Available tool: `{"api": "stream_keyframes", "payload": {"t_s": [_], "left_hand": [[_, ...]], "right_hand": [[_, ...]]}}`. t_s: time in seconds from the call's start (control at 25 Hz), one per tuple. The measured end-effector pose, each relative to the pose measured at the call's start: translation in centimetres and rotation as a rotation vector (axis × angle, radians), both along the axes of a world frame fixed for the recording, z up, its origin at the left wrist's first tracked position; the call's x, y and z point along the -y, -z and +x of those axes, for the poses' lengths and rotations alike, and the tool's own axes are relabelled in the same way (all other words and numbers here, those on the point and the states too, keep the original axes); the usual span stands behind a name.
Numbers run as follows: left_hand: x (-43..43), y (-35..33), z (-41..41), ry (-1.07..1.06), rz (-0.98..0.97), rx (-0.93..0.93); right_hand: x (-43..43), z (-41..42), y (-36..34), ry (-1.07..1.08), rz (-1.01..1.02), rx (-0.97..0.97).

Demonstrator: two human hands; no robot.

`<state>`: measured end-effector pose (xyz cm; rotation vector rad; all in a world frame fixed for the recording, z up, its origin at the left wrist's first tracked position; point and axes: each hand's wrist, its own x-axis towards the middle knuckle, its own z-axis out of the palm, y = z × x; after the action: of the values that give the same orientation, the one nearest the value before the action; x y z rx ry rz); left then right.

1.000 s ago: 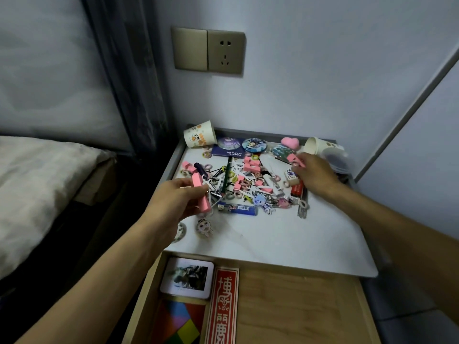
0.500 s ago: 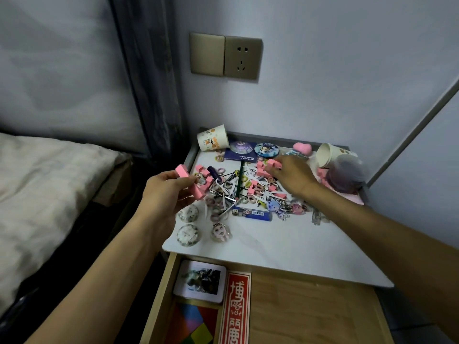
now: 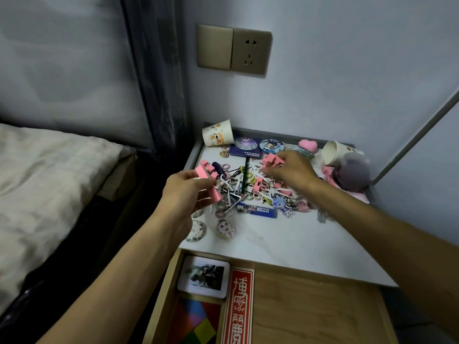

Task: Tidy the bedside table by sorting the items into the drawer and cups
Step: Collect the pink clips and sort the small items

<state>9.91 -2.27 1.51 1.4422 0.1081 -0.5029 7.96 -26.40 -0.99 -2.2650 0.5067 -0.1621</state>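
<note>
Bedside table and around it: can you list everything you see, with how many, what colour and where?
table: one, white, above the drawer
drawer: one, wooden, open at the front
paper cups: two, white, on their sides, back corners
round badges: two, purple and blue, back edge
heart: one, pink, back right
pink pieces: many, scattered mid-table
lighter: one, blue, front of pile
photo card: one, white-bordered, drawer's left
left hand: gripping pink pieces, table's left
right hand: pinching pink pieces, near the badges
</note>
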Motion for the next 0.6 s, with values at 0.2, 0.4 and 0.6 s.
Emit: {"api": "stream_keyframes", "payload": {"t_s": [0.2,0.4,0.6], "left_hand": [[1.2,0.3,-1.0,0.058,0.012,-0.014],[2.8,0.9,-2.0,0.147,0.027,-0.015],[3.5,1.5,-2.3,0.173,0.018,-0.014]], "right_hand": [[5.0,-1.6,0.0,0.285,0.004,0.014],[8.2,-3.6,0.5,0.287,-0.239,-0.059],[8.6,-4.0,-0.1,0.151,-0.918,-0.335]]}}
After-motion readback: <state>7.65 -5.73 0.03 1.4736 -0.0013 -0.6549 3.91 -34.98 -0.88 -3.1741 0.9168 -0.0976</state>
